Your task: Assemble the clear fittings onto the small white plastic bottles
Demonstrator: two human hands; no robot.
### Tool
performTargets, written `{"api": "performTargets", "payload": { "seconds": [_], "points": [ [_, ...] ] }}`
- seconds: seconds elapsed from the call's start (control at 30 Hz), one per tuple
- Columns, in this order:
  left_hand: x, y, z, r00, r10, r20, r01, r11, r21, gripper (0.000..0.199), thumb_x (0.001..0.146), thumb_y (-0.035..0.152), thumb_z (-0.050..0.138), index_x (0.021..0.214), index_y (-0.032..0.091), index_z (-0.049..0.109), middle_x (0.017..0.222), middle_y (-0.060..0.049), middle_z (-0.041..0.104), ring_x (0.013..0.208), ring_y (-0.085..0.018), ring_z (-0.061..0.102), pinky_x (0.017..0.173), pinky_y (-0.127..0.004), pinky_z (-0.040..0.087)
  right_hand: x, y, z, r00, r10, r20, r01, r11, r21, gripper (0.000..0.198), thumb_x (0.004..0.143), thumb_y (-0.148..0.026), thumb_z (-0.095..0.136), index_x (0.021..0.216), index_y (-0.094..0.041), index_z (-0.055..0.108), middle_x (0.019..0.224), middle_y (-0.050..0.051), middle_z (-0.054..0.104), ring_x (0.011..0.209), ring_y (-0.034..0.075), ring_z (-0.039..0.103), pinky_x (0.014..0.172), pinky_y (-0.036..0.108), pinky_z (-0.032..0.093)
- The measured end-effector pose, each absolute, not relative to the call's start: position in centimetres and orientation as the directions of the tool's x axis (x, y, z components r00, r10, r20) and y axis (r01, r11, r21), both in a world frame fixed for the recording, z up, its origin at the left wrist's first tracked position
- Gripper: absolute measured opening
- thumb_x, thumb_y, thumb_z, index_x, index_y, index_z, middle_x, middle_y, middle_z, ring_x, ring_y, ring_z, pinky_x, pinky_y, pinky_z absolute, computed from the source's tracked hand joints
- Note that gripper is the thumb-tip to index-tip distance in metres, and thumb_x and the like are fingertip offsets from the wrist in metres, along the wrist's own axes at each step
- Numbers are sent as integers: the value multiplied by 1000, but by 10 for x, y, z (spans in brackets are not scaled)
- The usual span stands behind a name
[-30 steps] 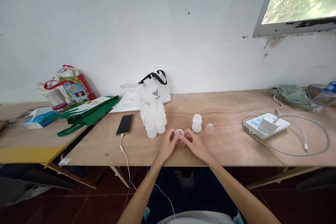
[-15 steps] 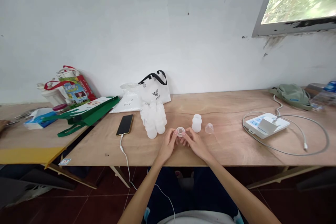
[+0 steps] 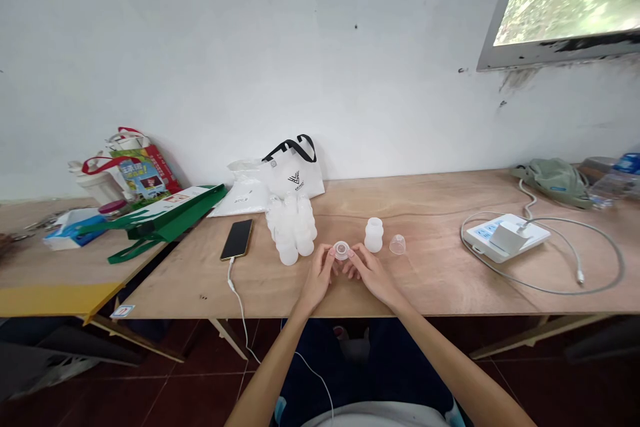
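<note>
Plywood tabletop (image 3: 430, 280) runs along a white wall, with a lower table adjoining at far left. On that side lie a green folder (image 3: 165, 217) and a red-handled printed bag (image 3: 137, 167), pushed back out of the working area. Next, a phone (image 3: 237, 239) rests face up on a charging cable that hangs off the near edge. Behind it a white tote bag (image 3: 295, 173) leans on the wall. A cluster of white bottles (image 3: 291, 230) stands grouped just left of centre, within reach.

At centre, the left hand (image 3: 316, 280) and right hand (image 3: 373, 273) meet over a small round translucent cap (image 3: 341, 251). Fingertips of both pinch its rim, fingers curled and nearly closed, apparently to steady and turn it. Whether it touches the wood cannot be told. Just right stand a single open bottle (image 3: 374, 235) and a clear cup (image 3: 397, 245), set apart. Further right sits a white power strip (image 3: 505, 238) with a looped cable (image 3: 590, 280), then a green pouch (image 3: 555, 181).
</note>
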State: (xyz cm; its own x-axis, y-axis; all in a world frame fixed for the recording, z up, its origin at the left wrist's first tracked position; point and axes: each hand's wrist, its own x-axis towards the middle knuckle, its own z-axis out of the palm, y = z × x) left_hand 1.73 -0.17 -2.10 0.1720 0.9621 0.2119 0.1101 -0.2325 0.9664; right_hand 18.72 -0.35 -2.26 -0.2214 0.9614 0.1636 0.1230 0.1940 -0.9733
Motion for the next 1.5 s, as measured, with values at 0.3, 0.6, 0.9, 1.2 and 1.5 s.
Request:
{"api": "performTargets", "payload": {
  "seconds": [0.3, 0.6, 0.9, 1.2, 1.5],
  "points": [
    [17, -2, -22, 177, 962, 207, 109, -228, 967, 42, 101, 59, 44, 107, 18, 55, 89, -3, 60, 68, -12, 56, 51, -21, 40, 187, -6, -19, -224, 961, 164, 133, 197, -971, 50, 99, -70, 45, 104, -22, 57, 81, 2, 71, 71, 18, 66, 68, 31, 47],
    [18, 1, -23, 166, 963, 213, 107, -232, 967, 42, 101, 58, 44, 106, 18, 56, 87, -2, 60, 67, -12, 56, 50, -21, 39, 187, -6, -20, -228, 960, 161, 140, 197, -970, 49, 99, -69, 45, 104, -22, 57, 81, 2, 71, 71, 18, 67, 68, 31, 47],
    [17, -3, -20, 161, 962, 221, 77, -236, 969, 40, 101, 58, 45, 104, 19, 55, 90, -2, 59, 67, -11, 55, 51, -20, 41, 187, -6, -20, -238, 954, 182, 155, 222, -963, 47, 101, -67, 43, 102, -23, 58, 81, 1, 71, 70, 18, 66, 69, 31, 47],
    [15, -1, -21, 236, 950, 204, 44, -220, 974, 39, 98, 56, 53, 112, 20, 55, 98, -4, 60, 74, -12, 57, 53, -19, 42, 186, -8, -20, -268, 928, 260, 241, 326, -914, 40, 105, -57, 40, 90, -22, 54, 79, 0, 68, 71, 18, 65, 71, 30, 47],
    [15, -3, -16, 199, 946, 257, 59, -273, 960, 37, 95, 53, 60, 113, 20, 64, 119, -9, 63, 97, -19, 62, 61, -21, 48, 196, -9, -11, -280, 922, 267, 477, 375, -795, 32, 104, -52, 43, 98, -25, 60, 81, 2, 68, 72, 23, 63, 69, 35, 44]
  ]
}}
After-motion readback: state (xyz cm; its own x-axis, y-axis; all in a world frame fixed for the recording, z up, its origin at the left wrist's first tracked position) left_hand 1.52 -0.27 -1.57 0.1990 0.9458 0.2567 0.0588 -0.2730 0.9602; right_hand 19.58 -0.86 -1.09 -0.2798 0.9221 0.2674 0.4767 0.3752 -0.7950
